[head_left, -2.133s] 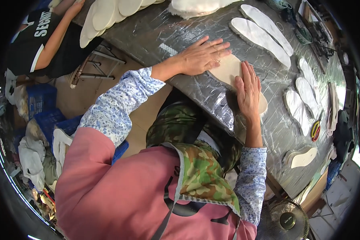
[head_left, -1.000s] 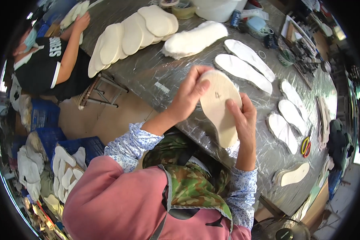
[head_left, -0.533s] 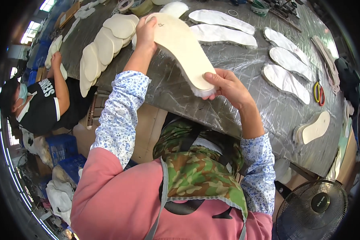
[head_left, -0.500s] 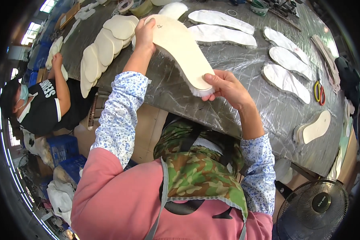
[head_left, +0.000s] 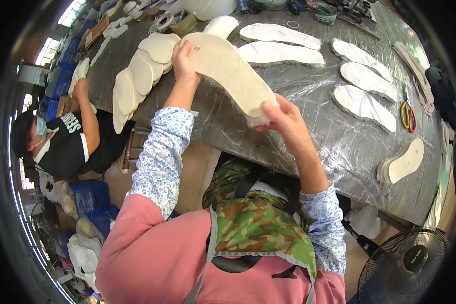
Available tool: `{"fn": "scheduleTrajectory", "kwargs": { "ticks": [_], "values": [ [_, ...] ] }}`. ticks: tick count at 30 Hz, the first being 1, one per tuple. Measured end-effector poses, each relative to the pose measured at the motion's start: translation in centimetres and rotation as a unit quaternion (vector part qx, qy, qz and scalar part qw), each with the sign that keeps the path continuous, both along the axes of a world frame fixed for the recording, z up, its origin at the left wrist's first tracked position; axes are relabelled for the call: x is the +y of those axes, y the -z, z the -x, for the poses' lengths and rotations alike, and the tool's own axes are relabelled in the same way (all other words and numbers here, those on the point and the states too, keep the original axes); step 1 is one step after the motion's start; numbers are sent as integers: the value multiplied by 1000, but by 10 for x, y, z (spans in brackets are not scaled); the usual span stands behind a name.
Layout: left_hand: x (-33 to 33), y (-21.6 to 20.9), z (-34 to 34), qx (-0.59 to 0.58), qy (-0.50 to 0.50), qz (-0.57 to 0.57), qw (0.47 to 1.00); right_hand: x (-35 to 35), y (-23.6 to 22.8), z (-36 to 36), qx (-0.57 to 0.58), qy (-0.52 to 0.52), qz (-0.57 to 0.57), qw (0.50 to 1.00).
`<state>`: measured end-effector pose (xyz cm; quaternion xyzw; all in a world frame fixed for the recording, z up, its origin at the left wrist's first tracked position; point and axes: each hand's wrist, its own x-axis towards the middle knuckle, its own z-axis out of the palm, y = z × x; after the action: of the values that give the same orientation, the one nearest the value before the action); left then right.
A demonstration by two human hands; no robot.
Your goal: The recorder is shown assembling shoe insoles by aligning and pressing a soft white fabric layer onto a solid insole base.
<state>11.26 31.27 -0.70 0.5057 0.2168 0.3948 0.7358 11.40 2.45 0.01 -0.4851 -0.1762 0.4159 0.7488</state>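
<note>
Between my two hands, above the table's near edge, I hold a cream insole (head_left: pixel 228 72) with a fluffy white layer along its underside. My left hand (head_left: pixel 186 65) grips its wide end from the left side, with the thumb on top. At the narrow end, my right hand (head_left: pixel 285 121) pinches it, thumb above and fingers tucked beneath. Beyond the held piece lie white fleece insoles (head_left: pixel 281 52) with furry edges. Left of my left hand, cream insole pieces (head_left: pixel 143 71) are spread in overlapping rows.
More fleece insoles (head_left: pixel 367 81) lie to the right beside scissors (head_left: pixel 405 116) with red and yellow handles. A small insole stack (head_left: pixel 406 161) sits near the right corner. A fan (head_left: pixel 408 263) stands at lower right. A masked co-worker (head_left: pixel 66 131) works at the left.
The whole view has shifted slightly, so the table sits a little lower in it. Both hands keep their hold on the insole, whose upper face now looks duller.
</note>
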Motion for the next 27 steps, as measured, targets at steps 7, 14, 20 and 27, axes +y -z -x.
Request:
{"fn": "scheduleTrajectory", "kwargs": {
  "ticks": [7,14,20,27],
  "values": [
    [23,15,14,-82,-17,43,996,18,7,27,-39,172,-62,982],
    [22,2,35,-86,-30,136,987,15,17,22,6,198,-117,973],
    [-7,-4,70,-103,96,127,982,-18,23,11,23,254,-65,965],
    [-112,-32,96,-96,271,48,957,-93,61,0,75,301,-44,950]
  ]
}}
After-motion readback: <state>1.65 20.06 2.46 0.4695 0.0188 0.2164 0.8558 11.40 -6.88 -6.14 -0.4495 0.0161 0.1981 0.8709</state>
